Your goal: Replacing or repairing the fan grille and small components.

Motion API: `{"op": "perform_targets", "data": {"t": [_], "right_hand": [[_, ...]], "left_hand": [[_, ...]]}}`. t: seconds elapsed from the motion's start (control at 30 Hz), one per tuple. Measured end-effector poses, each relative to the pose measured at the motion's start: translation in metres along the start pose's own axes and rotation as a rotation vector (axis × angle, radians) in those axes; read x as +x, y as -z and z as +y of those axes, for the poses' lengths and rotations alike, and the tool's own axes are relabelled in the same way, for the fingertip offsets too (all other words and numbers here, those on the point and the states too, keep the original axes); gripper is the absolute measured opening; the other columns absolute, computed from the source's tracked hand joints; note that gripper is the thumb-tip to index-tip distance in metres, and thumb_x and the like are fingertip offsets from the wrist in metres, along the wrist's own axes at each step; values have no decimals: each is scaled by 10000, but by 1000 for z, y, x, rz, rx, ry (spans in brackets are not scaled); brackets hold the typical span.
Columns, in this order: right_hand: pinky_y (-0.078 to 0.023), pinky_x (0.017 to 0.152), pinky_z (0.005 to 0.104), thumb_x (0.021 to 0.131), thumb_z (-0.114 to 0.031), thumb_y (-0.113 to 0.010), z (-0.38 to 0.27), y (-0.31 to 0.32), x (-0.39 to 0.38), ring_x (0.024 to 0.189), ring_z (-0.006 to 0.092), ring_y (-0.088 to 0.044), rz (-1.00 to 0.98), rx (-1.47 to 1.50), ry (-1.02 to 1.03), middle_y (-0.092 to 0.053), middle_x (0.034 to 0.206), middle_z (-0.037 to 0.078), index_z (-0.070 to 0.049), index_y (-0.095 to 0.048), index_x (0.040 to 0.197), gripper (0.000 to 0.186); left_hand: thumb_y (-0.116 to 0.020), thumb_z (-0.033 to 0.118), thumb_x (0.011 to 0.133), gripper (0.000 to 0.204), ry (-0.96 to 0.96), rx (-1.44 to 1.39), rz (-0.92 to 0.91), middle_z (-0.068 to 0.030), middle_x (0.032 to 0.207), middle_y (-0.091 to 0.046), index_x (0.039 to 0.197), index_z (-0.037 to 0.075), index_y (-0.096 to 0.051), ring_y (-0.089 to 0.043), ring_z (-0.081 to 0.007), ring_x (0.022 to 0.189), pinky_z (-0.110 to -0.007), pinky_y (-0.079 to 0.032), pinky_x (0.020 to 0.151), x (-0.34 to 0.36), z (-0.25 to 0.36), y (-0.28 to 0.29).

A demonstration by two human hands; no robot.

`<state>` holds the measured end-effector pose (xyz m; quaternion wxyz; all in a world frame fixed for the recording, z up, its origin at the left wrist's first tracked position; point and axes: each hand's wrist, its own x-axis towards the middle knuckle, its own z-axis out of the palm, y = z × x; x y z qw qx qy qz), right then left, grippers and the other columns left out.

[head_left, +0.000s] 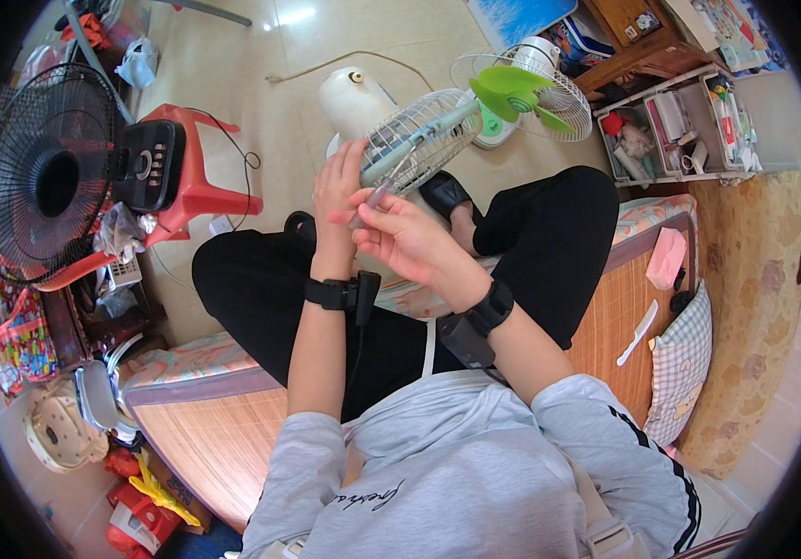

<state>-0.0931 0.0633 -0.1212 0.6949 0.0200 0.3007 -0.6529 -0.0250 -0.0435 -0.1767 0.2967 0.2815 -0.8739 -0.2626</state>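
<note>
In front of me, a round wire fan guard [438, 140] with a pale blue-green rim stands tilted on edge. My left hand [333, 191] holds the near side of its rim, fingers laid along it. My right hand [410, 238] is closed around the grey handle of a slim tool that looks like a screwdriver [377, 197]. Its thin shaft points up toward the rim; whether the tip touches is unclear. Just beyond are green fan blades [515, 91] on a white fan with its rear guard [563, 107]. A white rounded housing [354, 96] stands behind the guard.
A black fan [55, 182] stands beside a red stool [219, 200] on the left. Plastic bins [675, 130] of odds and ends are at the right. On the mat-covered seat [596, 345] lie a white knife-shaped object [638, 333], a pink tissue pack [666, 258] and a checked pillow [684, 363].
</note>
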Motion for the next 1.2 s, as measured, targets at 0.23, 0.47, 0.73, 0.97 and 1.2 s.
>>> {"op": "perform_targets", "data": {"t": [0.23, 0.47, 0.73, 0.97, 1.2], "right_hand": [[-524, 674, 236, 927, -187, -458, -7, -14, -3, 752, 134, -618, 45, -25, -60, -589, 976, 179, -58, -471, 1060, 185], [-470, 579, 186, 847, -172, -608, 10, -2, 7, 617, 71, -537, 64, 36, -45, -588, 869, 123, 5, -517, 975, 236], [-487, 599, 216, 834, -80, -597, 17, -3, 7, 634, 80, -545, 147, 88, 19, -609, 883, 107, 24, -531, 949, 169], [-458, 664, 231, 864, -56, -536, 5, -9, 2, 741, 103, -507, 23, 303, -36, -517, 993, 126, 40, -515, 968, 143], [-457, 709, 265, 862, -130, -562, 6, -1, 6, 781, 157, -494, 24, 282, -66, -502, 1028, 156, -18, -440, 1163, 343]], "left_hand": [[-559, 296, 728, 511, 15, 14, -27, -131, 1152, -513, 1181, 83, -458, -496, -314, 1047, -415, -396, 859, 0, 3, 2], [-741, 368, 542, 743, 5, -19, -18, -150, 1130, -521, 1154, 46, -471, -501, -335, 1029, -420, -402, 844, 3, 15, 5], [-746, 363, 549, 735, -4, 8, 1, -153, 1111, -531, 1150, 39, -474, -510, -342, 1014, -422, -405, 837, 3, 14, 4], [-725, 403, 569, 732, -26, -16, 34, -143, 1109, -533, 1161, 56, -472, -515, -329, 1012, -421, -409, 833, -1, 5, 0], [-703, 465, 577, 757, 7, -1, -38, -146, 1158, -514, 1197, 108, -458, -502, -328, 1053, -427, -403, 854, 1, 10, 5]]}}
